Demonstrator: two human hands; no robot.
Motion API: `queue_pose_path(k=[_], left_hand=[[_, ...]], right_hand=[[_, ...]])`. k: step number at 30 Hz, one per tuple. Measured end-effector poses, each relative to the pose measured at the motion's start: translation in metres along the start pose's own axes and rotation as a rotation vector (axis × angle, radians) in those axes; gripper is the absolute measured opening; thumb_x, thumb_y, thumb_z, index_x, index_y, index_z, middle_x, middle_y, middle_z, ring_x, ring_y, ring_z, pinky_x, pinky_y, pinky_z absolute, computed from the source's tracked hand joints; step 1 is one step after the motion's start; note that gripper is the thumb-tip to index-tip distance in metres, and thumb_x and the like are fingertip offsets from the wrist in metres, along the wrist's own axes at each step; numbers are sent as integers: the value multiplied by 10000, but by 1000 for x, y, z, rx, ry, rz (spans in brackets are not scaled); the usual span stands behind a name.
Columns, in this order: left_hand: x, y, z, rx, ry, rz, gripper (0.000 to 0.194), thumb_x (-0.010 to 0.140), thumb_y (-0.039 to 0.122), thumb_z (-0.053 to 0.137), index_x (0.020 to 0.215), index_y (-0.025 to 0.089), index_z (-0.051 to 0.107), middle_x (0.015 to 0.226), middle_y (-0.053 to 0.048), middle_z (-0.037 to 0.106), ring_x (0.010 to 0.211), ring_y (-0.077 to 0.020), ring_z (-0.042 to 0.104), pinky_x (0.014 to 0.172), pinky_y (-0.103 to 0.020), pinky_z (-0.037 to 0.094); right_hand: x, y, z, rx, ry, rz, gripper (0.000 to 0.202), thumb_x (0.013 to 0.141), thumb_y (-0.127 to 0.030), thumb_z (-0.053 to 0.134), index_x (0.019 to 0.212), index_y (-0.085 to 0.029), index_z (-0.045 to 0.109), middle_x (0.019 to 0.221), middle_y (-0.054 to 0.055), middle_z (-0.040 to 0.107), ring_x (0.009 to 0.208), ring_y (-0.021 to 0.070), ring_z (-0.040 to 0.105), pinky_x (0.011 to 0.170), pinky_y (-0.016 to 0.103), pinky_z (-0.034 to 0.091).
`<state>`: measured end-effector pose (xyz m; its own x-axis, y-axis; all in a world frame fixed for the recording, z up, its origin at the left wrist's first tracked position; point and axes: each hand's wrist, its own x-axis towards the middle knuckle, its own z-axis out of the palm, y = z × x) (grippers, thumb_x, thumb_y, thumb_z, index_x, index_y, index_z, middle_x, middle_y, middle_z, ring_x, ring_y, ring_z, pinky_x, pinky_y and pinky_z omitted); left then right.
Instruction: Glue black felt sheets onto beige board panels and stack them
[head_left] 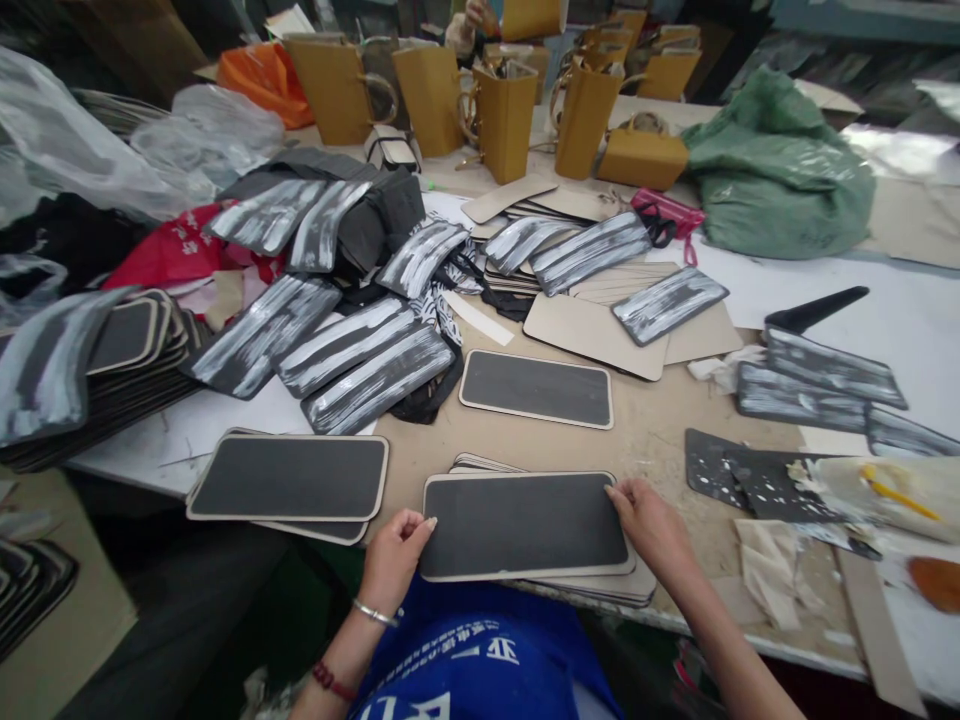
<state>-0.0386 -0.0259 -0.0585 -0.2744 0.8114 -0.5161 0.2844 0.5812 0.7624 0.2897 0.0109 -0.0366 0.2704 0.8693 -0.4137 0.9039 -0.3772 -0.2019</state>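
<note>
A dark rectangular panel with a beige border (525,525) lies on a stack of beige boards at the table's front edge. My left hand (397,555) pinches its left edge, thumb on top. At its upper right corner, my right hand (645,515) grips the edge with fingers closed. Another bordered panel (536,388) lies flat just beyond. To the left, a small pile of similar panels (289,478) overhangs the table edge. Dark pieces streaked with white (379,375) are spread behind them.
Mustard-coloured bags (506,120) stand at the back, where a person's hand (469,25) shows. A green plastic bag (780,170) sits at back right. Spotted dark scraps (720,470) and a yellow brush (900,492) are at right. Stacked boards (142,350) stand at left.
</note>
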Motion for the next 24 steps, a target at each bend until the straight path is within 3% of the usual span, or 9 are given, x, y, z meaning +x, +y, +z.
queue_pose_path(k=[7, 18, 24], left_hand=[[4, -7, 0, 15, -31, 42, 402, 592, 559, 603, 518, 183, 483, 461, 51, 428, 472, -98, 376, 453, -208, 297], [5, 1, 0, -16, -40, 49, 294, 596, 437, 596, 499, 187, 473, 448, 61, 411, 464, -91, 385, 477, -213, 325], [6, 0, 2, -58, 101, 48, 270, 550, 386, 644, 655, 195, 486, 487, 72, 452, 480, -110, 443, 519, -243, 379]], right_hand=[[1, 2, 4, -4, 52, -46, 202, 848, -309, 412, 671, -213, 422, 648, 23, 547, 606, 162, 497, 566, 260, 290], [6, 11, 10, 34, 53, -95, 174, 806, -304, 405, 653, -221, 392, 604, 10, 511, 569, 158, 480, 549, 256, 303], [11, 13, 13, 32, 56, -79, 193, 781, -339, 418, 627, -228, 387, 569, 5, 503, 540, 164, 472, 531, 265, 293]])
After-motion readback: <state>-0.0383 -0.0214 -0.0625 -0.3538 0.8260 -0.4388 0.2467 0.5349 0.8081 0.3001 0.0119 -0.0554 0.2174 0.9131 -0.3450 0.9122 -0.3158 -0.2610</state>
